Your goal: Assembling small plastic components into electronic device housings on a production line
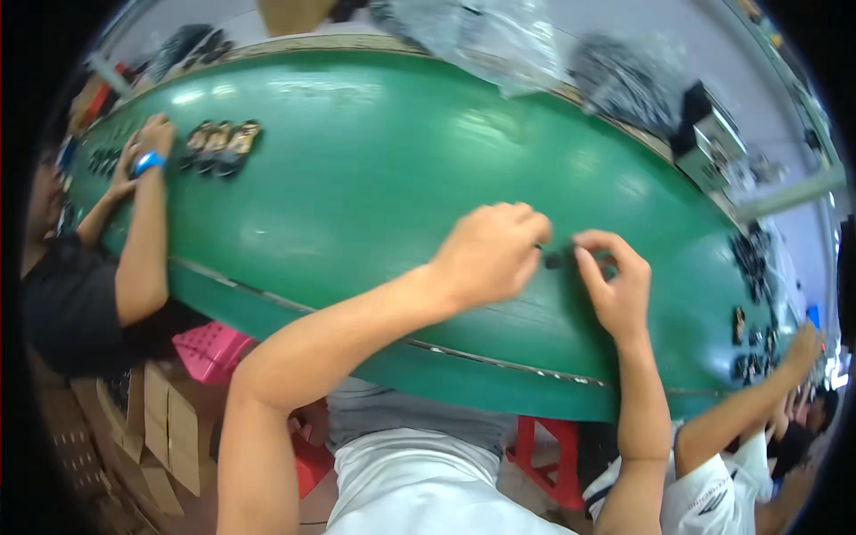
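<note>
Over the green tabletop (pixel 383 187), my left hand (pixel 499 252) is closed, its fingertips pinched at a small dark bit too little to name. My right hand (pixel 617 281) is to the right of it, thumb and forefinger curled together in a pinch. What they hold, if anything, is too small and blurred to make out. A small black round piece (pixel 553 260) shows in the gap between the two hands; I cannot tell whether it touches the table.
At the left, a co-worker with a blue wristband (pixel 148 163) handles things beside several black-and-gold parts (pixel 218 147). Plastic bags (pixel 481 40) and a metal box (pixel 709 138) line the far edge. Another person's arm (pixel 758 397) reaches in at right, near dark parts (pixel 753 366).
</note>
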Demonstrator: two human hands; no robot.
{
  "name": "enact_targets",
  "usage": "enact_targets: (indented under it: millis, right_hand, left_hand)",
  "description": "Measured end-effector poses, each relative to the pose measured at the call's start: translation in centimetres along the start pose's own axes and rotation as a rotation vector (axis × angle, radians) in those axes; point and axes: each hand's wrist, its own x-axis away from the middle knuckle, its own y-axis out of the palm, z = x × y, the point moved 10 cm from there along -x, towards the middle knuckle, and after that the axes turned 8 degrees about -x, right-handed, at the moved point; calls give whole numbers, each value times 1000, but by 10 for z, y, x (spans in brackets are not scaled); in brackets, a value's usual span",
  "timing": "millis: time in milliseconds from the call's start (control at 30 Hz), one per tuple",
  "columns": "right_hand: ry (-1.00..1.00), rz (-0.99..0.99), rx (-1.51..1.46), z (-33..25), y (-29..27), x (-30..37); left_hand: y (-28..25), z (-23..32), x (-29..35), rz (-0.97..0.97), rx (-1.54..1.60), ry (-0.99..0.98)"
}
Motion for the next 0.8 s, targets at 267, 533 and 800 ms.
enact_targets:
  millis: [267, 533, 800]
  right_hand:
    - [29, 66, -23, 11, -13, 4]
    - [-52, 181, 236, 20, -53, -7]
    - [29, 193, 406, 52, -66, -7]
  left_hand:
    - [9, -2, -1, -82, -44, -54]
    - [9, 0, 1, -90, -11, -39]
    - [3, 1, -3, -37, -27, -51]
